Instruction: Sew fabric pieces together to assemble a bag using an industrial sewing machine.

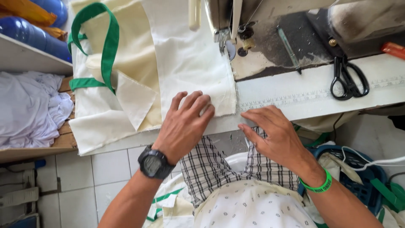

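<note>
Cream fabric panel [192, 63] lying flat on the white worktop [303, 95], its far edge under the sewing machine's presser foot [222, 38]. Left hand [183, 124], fingers spread and flat, presses the panel's near edge; it grips nothing. Right hand [274, 135], at 3 o'clock of the left, rests open on the worktop edge, just beside the panel. At 9 o'clock, a cream bag with green straps [107, 46]. At 2 o'clock, black scissors [348, 78].

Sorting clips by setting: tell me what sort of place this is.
Likely a small sewing workshop: a sewing machine, scissors on the table, and cream cloth under the left hand.
</note>
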